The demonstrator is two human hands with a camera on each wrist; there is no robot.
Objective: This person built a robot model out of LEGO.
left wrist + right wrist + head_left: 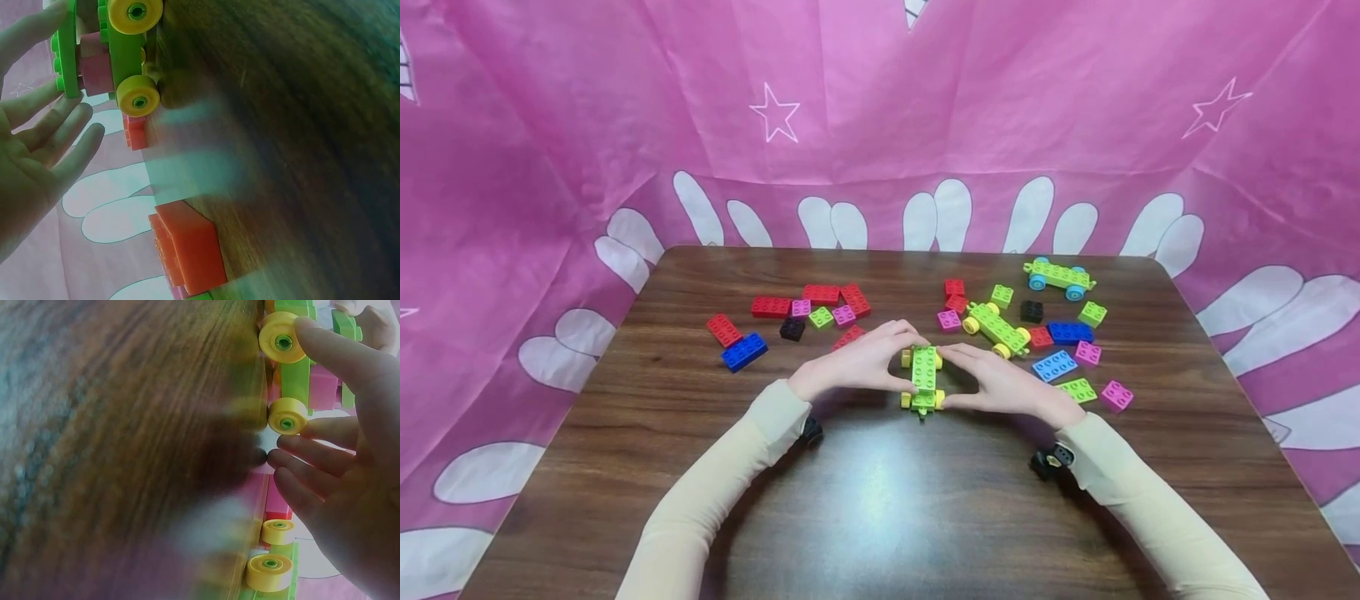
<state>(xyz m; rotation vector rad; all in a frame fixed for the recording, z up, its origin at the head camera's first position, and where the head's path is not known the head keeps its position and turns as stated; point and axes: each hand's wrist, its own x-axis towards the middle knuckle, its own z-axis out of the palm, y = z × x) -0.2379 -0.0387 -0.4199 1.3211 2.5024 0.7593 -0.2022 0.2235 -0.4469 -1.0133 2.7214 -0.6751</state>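
A green wheeled toy car base (922,403) with yellow wheels stands at the middle of the table. On it sits a pink brick (97,65), visible in both wrist views but hidden from above. Over the pink brick lies a flat green building plate (924,367); whether it is fully pressed down I cannot tell. My left hand (871,358) pinches that plate by its ends between thumb and fingers. From the right side, my right hand (1000,379) holds the car base, thumb and index finger at its yellow wheels (282,339).
Loose red bricks (772,307), a blue brick (745,352) and small pink, green and black ones lie left. Behind my right hand are another yellow-wheeled base (997,328), a blue-wheeled base (1060,277) and several bricks, including a light blue one (1055,366). Pink cloth hangs behind the table.
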